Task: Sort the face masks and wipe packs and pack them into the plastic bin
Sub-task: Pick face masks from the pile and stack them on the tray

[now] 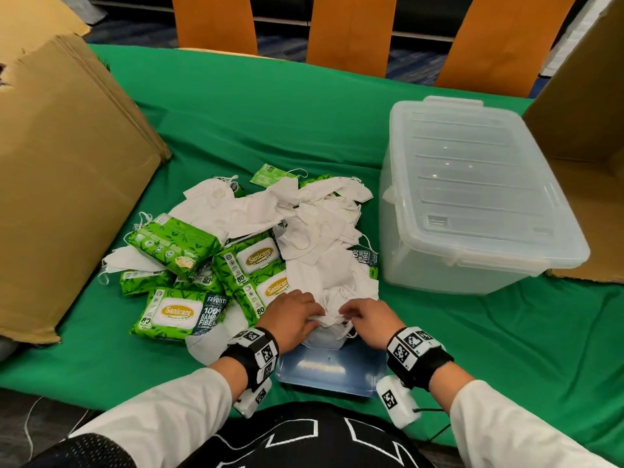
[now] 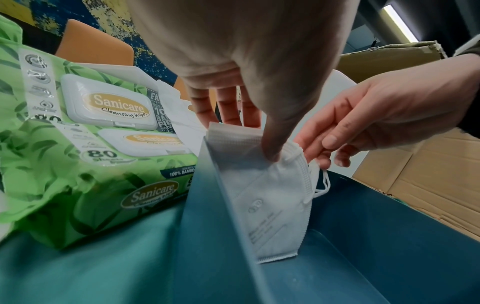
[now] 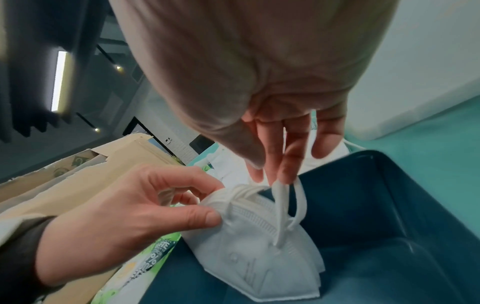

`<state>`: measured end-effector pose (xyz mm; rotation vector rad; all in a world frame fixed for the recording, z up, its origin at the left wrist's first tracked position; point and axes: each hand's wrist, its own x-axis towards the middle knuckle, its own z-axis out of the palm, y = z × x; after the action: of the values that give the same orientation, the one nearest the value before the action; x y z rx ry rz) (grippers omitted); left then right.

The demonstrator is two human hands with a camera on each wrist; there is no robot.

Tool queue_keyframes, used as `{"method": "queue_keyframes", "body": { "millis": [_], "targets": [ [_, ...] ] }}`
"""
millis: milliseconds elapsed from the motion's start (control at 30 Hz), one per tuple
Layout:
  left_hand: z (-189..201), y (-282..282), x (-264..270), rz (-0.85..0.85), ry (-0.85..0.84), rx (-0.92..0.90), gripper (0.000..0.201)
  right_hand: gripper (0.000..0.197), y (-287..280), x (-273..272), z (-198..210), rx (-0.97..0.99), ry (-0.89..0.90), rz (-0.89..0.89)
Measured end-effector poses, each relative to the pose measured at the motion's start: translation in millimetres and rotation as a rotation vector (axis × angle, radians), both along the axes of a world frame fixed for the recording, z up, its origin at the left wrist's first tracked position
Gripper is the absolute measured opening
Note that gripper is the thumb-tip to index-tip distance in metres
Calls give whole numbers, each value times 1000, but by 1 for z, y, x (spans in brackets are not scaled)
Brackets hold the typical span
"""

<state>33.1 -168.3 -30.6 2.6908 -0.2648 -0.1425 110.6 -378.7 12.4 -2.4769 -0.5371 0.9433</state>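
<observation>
A small stack of folded white face masks (image 1: 329, 336) stands on edge against the far wall of a shallow blue bin (image 1: 331, 369) just in front of me. My left hand (image 1: 297, 315) pinches the stack's top edge (image 2: 272, 205) between thumb and fingers. My right hand (image 1: 364, 319) pinches the masks' white ear loops (image 3: 279, 205) at the stack's right end. Beyond the blue bin lies a mixed heap of loose white masks (image 1: 304, 214) and green Sanicare wipe packs (image 1: 179, 314) on the green cloth.
A large clear plastic bin (image 1: 472, 197) with its lid on stands at the right. Big cardboard boxes flank the table, one on the left (image 1: 67, 180) and one on the right (image 1: 587, 113). Orange chair backs (image 1: 351, 32) line the far edge.
</observation>
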Motion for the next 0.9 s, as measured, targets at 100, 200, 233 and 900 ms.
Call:
{"method": "queue_keyframes", "body": {
  "millis": [100,200,233,900],
  "targets": [
    [1,0,0,-4,1,3,29,34,1,5,-4,-12,-4,26],
    [0,0,-1,-5,-12,-6,27,28,2,7,-6,-40,-37,106],
    [-1,0,-2,-8,-14,-7,27,27,2,9,-7,-42,-40,127],
    [4,3,-8,53,19,-14,43,13,-23,-3,24,459,717,-834]
  ]
}}
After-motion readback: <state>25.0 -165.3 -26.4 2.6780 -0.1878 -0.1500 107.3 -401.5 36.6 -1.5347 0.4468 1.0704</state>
